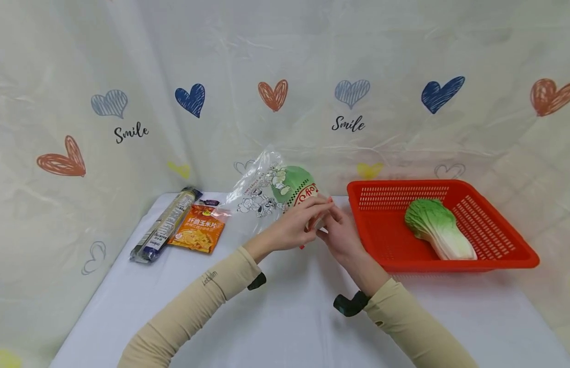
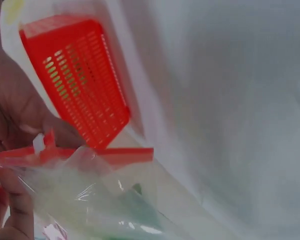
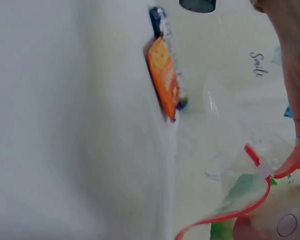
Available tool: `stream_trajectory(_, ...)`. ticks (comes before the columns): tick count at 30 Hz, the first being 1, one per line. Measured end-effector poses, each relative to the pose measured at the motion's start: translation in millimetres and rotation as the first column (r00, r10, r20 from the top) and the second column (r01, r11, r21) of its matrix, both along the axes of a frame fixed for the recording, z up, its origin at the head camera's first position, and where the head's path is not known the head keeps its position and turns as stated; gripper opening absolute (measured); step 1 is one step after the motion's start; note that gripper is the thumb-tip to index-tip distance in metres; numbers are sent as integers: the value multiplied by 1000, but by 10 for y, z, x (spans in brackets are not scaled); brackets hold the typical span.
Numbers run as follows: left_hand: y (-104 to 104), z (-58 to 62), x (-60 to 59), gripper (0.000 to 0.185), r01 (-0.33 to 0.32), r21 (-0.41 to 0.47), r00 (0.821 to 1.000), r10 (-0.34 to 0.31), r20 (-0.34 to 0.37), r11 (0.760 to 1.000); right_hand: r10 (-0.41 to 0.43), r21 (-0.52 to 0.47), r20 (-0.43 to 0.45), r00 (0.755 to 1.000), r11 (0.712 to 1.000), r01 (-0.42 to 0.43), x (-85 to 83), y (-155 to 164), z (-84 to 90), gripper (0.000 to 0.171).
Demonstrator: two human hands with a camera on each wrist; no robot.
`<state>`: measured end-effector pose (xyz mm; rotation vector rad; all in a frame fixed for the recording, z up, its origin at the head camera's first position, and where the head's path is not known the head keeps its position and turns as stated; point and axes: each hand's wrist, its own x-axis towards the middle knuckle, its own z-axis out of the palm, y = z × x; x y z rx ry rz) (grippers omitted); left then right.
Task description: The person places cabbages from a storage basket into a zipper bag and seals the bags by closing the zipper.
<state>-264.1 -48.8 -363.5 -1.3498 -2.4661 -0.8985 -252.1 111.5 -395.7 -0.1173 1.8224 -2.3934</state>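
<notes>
Fingers of both hands, left hand [image 1: 291, 227] and right hand [image 1: 340, 235], pinch the red zip edge of the clear printed bag [image 1: 271, 191] at frame centre; the bag stretches up-left from them, the red basket [image 1: 496, 245] lying right.

My head view is bright and evenly lit, with only faint shadows under my arms on the white worktop [image 1: 285, 327]. Its edges bow slightly. Both wrist views are soft and blurred, washed pale, with glare on the clear bag [image 2: 90, 200]
</notes>
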Motion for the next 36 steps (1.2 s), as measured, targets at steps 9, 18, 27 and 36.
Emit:
stream_trajectory(9,-154,167,-87,61,-156,59,988,156,-6,986,28,-237,-20,999,971,-32,3,121,47,48)
stream_trajectory(18,-101,139,-13,61,80,-43,997,-80,8,996,87,-281,-120,989,952,-118,-15,62,-70,50)
stream_trajectory(27,-19,128,60,60,172,-32,984,-173,-52,985,-13,-202,-122,992,979,-12,-8,-71,-42,41)
stream_trajectory(36,-227,200,-45,59,17,146,991,-37,132,989,125,-351,-188,974,918,-185,-75,82,35,48)
